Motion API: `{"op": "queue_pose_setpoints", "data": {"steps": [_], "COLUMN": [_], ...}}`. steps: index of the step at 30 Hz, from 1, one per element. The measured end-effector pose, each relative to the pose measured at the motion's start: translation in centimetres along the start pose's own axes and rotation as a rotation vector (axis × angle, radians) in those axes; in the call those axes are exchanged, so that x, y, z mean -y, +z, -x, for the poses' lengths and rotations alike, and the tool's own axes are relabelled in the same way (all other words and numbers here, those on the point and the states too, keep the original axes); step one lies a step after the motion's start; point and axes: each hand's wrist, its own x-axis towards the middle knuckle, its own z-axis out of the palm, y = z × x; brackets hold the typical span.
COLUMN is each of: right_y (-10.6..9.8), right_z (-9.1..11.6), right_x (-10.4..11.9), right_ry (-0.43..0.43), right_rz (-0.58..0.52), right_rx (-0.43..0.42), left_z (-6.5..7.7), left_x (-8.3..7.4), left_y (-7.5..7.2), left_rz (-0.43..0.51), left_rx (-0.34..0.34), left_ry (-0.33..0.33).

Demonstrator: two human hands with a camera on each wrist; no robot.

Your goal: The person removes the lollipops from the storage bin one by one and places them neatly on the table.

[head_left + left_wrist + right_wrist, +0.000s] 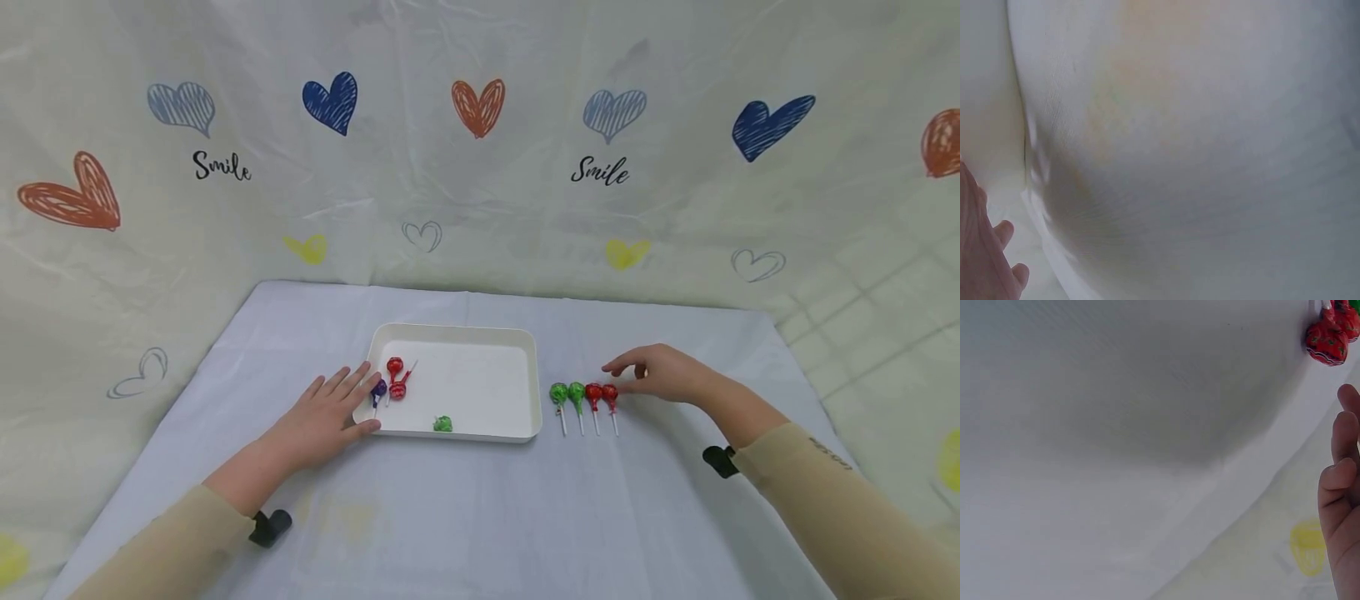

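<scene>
My left hand (322, 421) lies with straight, spread fingers at the left edge of a white tray (480, 379). In the tray are a purple lollipop (378, 388) by my fingertips, two red lollipops (395, 365) beside it, and a green lollipop (442, 423) at the front wall. Right of the tray, two green lollipops (576, 392) and two red lollipops (594, 392) stand in a row, sticks toward me. My right hand (663, 372) hovers by the rightmost red one with loosely bent fingers, holding nothing. In the right wrist view, a gap shows between its fingers and a red lollipop (1327, 344).
A white cloth (480, 517) covers the table. Behind it hangs a pale backdrop (525, 208) printed with hearts and the word Smile. Dark straps show at both wrists, below beige sleeves (817, 492).
</scene>
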Motion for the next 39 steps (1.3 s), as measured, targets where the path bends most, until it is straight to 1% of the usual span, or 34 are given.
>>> {"op": "queue_pose_setpoints", "data": {"steps": [4,8,15,18,23,26,29,32,36,39], "right_y": [-0.5,-0.9,-1.5,-1.4,-0.9,-0.5,-0.2,0.3,1.4,2.2], "right_z": [-0.1,-0.8,-2.8,-4.0,-6.1,-7.3,-8.4,-9.2,-10.2,-10.7], "right_x": [1.0,2.2,5.1,6.6,9.3,11.2,13.1,14.8,16.4,17.4], "right_ry": [-0.028,-0.052,-0.084,-0.124,-0.224,-0.258,-0.276,-0.276,-0.265,-0.273], "right_rz": [-0.008,-0.007,-0.035,-0.037,-0.030,-0.030,-0.023,0.003,0.045,0.068], "right_rx": [-0.008,-0.013,0.038,0.059,0.082,0.114,0.153,0.195,0.251,0.274], "left_z": [0.0,0.0,0.1,0.1,0.2,0.2,0.3,0.2,0.0,-0.1], "left_x": [0.1,0.1,-0.1,-0.2,-0.2,-0.2,-0.3,-0.3,-0.1,0.0], "left_y": [0.0,0.1,-0.3,-0.5,-0.3,-0.2,-0.3,-0.2,0.1,0.2], "left_rz": [-0.001,-0.003,-0.011,-0.005,-0.007,-0.011,-0.010,-0.008,-0.010,-0.015], "left_rx": [0.005,0.007,0.015,0.019,0.010,0.016,0.018,0.017,0.020,0.013], "left_ry": [0.002,0.000,-0.002,-0.003,0.003,-0.003,-0.007,-0.009,-0.011,-0.009]}}
